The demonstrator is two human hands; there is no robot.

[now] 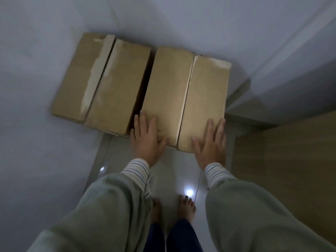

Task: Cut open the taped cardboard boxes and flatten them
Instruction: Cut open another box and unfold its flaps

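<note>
Pressing both palms flat on near end of right-hand brown corrugated cardboard box (185,99), standing on glossy pale tiled floor (172,179) against grey wall (163,19).

Grip state: left hand (145,140) spread wide, fingers straight, laid on box's left top flap at near-left corner; nothing clasped. Right hand (211,144) same, flat on right top flap at near-right corner, fingers pointing away from body. No pinch, no curl on either side.

Box position: directly under both palms, far end toward wall. Centre seam runs lengthwise between hands; looks unsealed, pale edge showing, w/ torn paper where tape may have been. Judged: flaps ready to lift.

Second brown cardboard box w/ pale torn strip along seam (101,80) just outboard of left hand, dark gap between the two boxes. Light wooden panel (283,160) outboard of right hand.

Procedure (judgement only):
1. No cutter visible in frame; check seam by hand first.
2. Keep one palm down as anchor; hook fingertips of other hand under flap edge at seam.
3. Lift flaps outward, away from centre.
4. Turn box over, open bottom seam likewise.
5. Push opposite corners together to collapse flat.

Caution: slick tiles, bare feet (172,208) directly behind hands; box may slide toward wall under push. Press down, not fwd.
</note>
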